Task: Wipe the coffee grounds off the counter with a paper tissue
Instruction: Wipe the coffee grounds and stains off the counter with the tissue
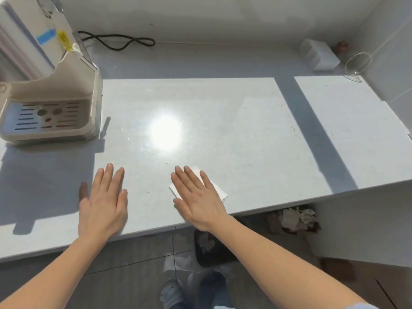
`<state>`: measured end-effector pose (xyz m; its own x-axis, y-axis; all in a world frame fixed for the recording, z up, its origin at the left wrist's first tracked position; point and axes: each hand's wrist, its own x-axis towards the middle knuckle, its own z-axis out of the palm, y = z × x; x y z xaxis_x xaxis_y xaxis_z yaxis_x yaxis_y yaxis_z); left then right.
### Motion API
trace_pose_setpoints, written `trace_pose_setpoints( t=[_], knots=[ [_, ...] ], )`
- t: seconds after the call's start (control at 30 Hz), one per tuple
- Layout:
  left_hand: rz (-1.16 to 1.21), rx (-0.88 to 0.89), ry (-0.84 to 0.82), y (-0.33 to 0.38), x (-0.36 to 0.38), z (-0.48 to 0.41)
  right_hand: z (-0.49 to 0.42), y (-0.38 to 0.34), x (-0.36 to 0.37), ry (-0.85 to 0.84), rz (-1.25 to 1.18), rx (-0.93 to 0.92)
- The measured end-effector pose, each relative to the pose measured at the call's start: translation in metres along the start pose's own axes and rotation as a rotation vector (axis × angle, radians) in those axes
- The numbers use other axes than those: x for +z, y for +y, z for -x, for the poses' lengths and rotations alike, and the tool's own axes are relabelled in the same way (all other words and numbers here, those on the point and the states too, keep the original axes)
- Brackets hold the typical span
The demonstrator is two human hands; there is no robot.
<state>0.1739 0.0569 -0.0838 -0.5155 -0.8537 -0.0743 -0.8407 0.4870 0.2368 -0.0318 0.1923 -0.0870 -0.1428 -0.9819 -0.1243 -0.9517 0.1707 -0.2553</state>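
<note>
A white stone counter [223, 134] fills the view, half in bright sun. Tiny dark specks of coffee grounds [166, 162] are scattered just beyond my fingertips, faint and hard to see. A folded white paper tissue [219, 190] lies flat near the counter's front edge. My right hand [197, 197] presses flat on top of the tissue, fingers stretched out and covering most of it. My left hand [104, 201] rests flat on the bare counter to the left, fingers apart, holding nothing.
A cream coffee machine [51, 103] stands at the back left with its black cord [118, 42] behind it. A white box [320, 55] and a glass [357, 63] sit in the back right corner. Crumpled used tissues in a bin [296, 219] lie below the counter edge.
</note>
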Motion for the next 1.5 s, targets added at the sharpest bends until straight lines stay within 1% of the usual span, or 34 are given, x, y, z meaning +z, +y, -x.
trace_pose_setpoints(
  t=[0.03,0.1,0.17,0.27,0.37,0.43,0.5,0.6,0.67,0.77,0.8,0.97,1.03,1.13,1.23,1.3,1.37,1.4,1.43,1.5],
  knots=[
    [-0.007,0.001,-0.008,0.000,0.000,0.000,0.008,0.023,-0.005,0.019,0.000,0.068],
    [-0.010,-0.001,-0.016,-0.001,0.000,0.001,0.025,0.078,-0.018,0.055,0.001,0.266],
    [-0.009,-0.007,-0.019,0.000,0.000,0.000,0.040,0.126,-0.034,0.063,0.021,0.434],
    [-0.004,-0.020,-0.032,0.000,-0.001,0.000,0.034,0.164,-0.047,0.072,0.059,0.585],
    [0.022,-0.019,-0.046,0.000,-0.001,-0.001,-0.004,0.169,-0.054,0.097,0.051,0.652],
    [0.043,-0.027,-0.047,-0.001,-0.001,0.000,-0.044,0.162,-0.058,0.097,0.064,0.611],
    [0.059,-0.033,-0.050,-0.001,-0.001,0.000,-0.094,0.143,-0.059,0.091,0.064,0.509],
    [0.055,-0.030,-0.058,-0.001,-0.002,0.000,-0.166,0.087,-0.052,0.072,0.045,0.305],
    [0.066,-0.030,-0.062,-0.001,-0.003,0.001,-0.194,0.037,-0.043,0.034,0.027,0.151],
    [0.068,-0.057,-0.049,-0.001,-0.003,0.000,-0.199,-0.027,-0.024,-0.012,0.047,-0.127],
    [0.062,-0.053,-0.043,-0.002,-0.003,0.000,-0.196,-0.039,-0.020,-0.034,0.055,-0.190],
    [0.076,-0.050,-0.033,-0.002,-0.001,-0.001,-0.160,-0.052,-0.014,-0.097,0.099,-0.344],
    [0.075,-0.036,-0.040,-0.002,0.000,0.000,-0.132,-0.058,-0.012,-0.118,0.086,-0.347],
    [0.085,-0.032,-0.028,-0.004,-0.001,0.000,-0.082,-0.074,-0.001,-0.135,0.053,-0.276],
    [0.130,-0.032,-0.026,0.001,-0.004,0.001,-0.036,-0.087,0.007,-0.134,0.051,-0.250],
    [0.203,-0.023,-0.048,-0.004,-0.011,0.000,-0.014,-0.082,0.007,-0.134,0.085,-0.231],
    [0.152,0.028,-0.074,-0.024,-0.015,0.003,-0.005,-0.063,0.004,-0.114,0.083,-0.182],
    [0.080,0.029,-0.074,-0.037,-0.016,0.006,-0.006,-0.051,0.003,-0.096,0.070,-0.114],
    [0.009,0.002,-0.073,-0.050,-0.018,0.010,-0.012,-0.039,0.001,-0.065,0.050,-0.006],
    [-0.080,-0.056,-0.083,-0.066,-0.021,0.014,-0.041,-0.021,-0.004,0.022,0.035,0.288]
  ],
)
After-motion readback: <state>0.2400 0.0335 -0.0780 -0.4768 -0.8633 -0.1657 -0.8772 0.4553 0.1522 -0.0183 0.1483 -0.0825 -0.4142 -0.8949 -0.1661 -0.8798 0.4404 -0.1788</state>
